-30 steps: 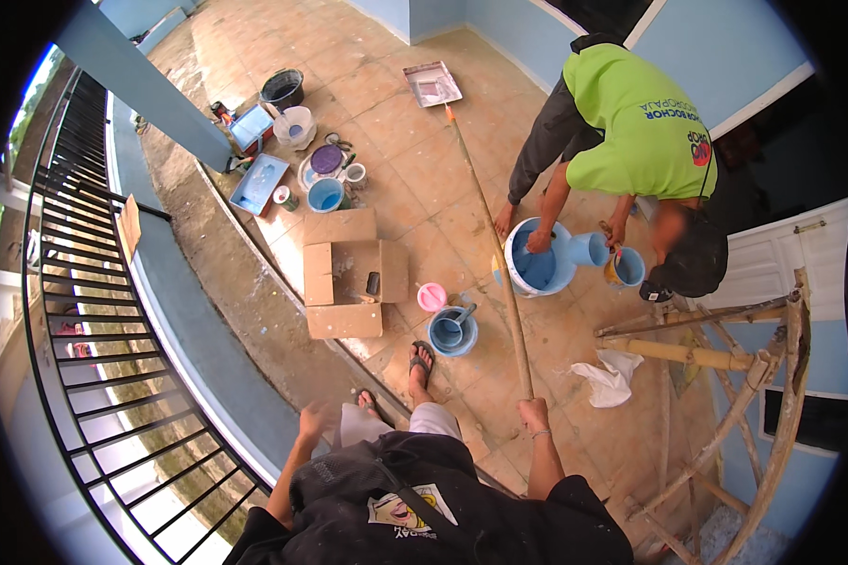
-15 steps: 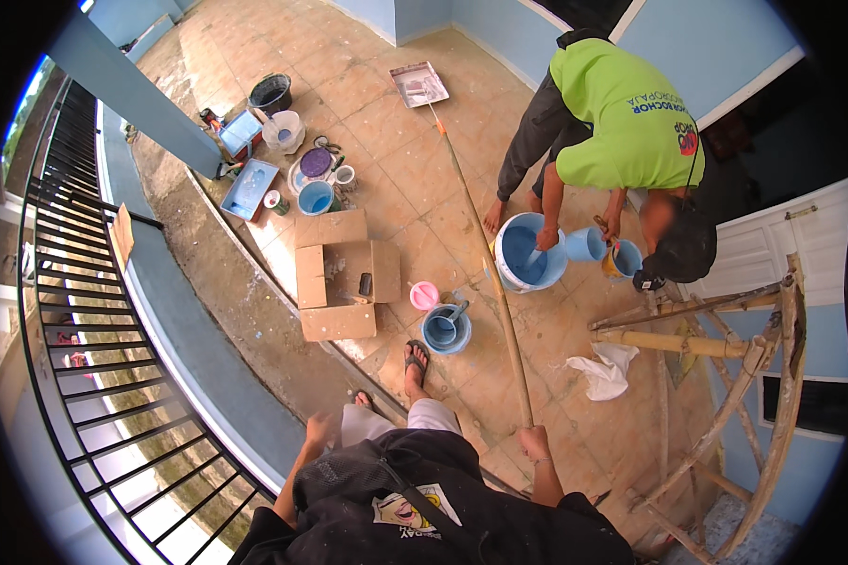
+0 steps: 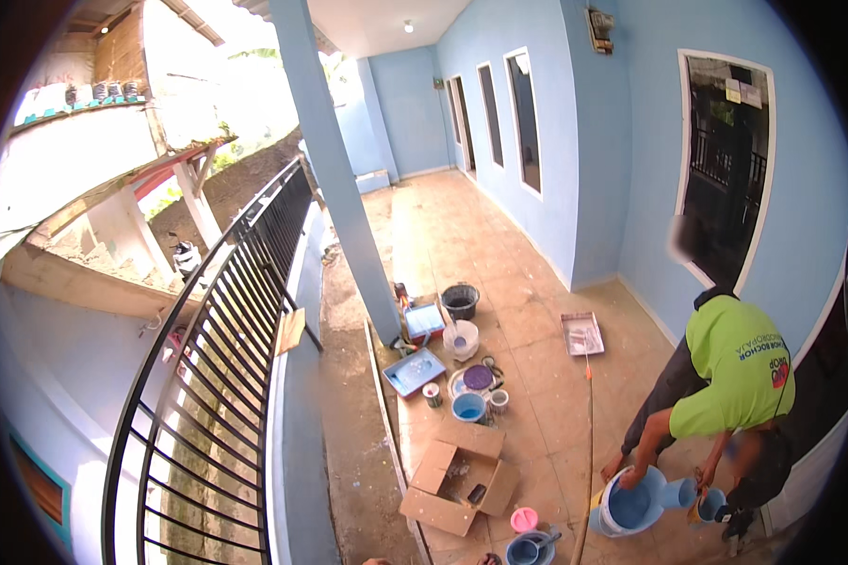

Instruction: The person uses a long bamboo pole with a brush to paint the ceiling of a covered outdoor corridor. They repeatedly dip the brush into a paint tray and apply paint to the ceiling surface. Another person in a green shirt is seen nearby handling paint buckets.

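Note:
A long roller pole [image 3: 588,452] runs from the lower edge up to a paint tray [image 3: 584,334] on the tiles, where its head rests among pinkish-white smears. The pole's near end lies outside the picture, and my right hand is out of view. A sliver of skin [image 3: 377,562] at the lower edge may be my left hand; no fingers can be made out. Close to the pole's lower part stand a blue paint bucket [image 3: 520,554] with a dipper in it and a pink-lidded tub [image 3: 524,520].
At right a co-worker in a green shirt [image 3: 740,353] bends over a large paint bucket [image 3: 622,525]. An open cardboard box [image 3: 443,513], blue trays [image 3: 415,373], a black bucket [image 3: 460,299] and pots stand left of the pole. A blue pillar [image 3: 334,160] and black railing [image 3: 207,377] border the left.
My view has tilted up, so the floor things appear lower and further right. My right hand, which gripped the pole, has left the picture. The roller head stays in the tray.

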Demonstrator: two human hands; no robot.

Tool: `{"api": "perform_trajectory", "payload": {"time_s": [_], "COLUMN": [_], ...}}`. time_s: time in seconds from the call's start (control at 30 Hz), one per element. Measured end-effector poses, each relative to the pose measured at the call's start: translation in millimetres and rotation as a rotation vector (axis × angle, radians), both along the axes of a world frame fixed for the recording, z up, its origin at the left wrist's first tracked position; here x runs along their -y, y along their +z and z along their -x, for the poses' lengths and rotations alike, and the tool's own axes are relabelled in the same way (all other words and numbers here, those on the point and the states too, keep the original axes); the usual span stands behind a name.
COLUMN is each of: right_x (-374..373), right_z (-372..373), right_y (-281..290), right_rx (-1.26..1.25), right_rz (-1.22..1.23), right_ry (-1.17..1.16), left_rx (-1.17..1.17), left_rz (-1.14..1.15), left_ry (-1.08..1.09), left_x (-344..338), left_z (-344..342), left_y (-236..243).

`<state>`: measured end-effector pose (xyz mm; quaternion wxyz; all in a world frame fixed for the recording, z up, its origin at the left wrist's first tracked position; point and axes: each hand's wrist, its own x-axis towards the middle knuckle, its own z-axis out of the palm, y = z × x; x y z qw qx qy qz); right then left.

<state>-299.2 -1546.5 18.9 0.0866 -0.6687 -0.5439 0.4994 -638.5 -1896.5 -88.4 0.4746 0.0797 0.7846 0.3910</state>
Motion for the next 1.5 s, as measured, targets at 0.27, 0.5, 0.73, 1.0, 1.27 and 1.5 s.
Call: {"api": "perform_trajectory", "payload": {"time_s": [0.27, 0.5, 0.73, 1.0, 1.27, 1.5], "right_x": [51.5, 144.8, 216.9, 218.8, 170.1, 159.8], "right_z": [145.6, 184.8, 152.3, 106.2, 83.3, 122.1], "right_y": [135.5, 214.1, 233.9, 223.7, 228.0, 307.7], "right_rx": [-0.530, -0.871, -0.989, -1.027, -1.096, -1.137], "right_rz": [-0.170, -0.234, -0.230, -0.154, -0.097, -0.456], "right_ry": [0.355, 0.508, 0.538, 0.531, 0.541, 0.576], "left_rx": [0.052, 0.027, 0.034, 0.033, 0.043, -0.283], "left_rz": [-0.055, -0.161, -0.208, -0.228, -0.255, -0.677], "left_ry": [0.183, 0.213, 0.234, 0.284, 0.333, 0.264], "left_x": [42.0, 109.3, 157.4, 160.4, 110.5, -10.3], "left_z": [22.5, 13.7, -9.1, -40.1, -73.0, -38.9], "left_y": [49.9, 66.2, 59.4, 68.2, 68.7, 223.5]}}
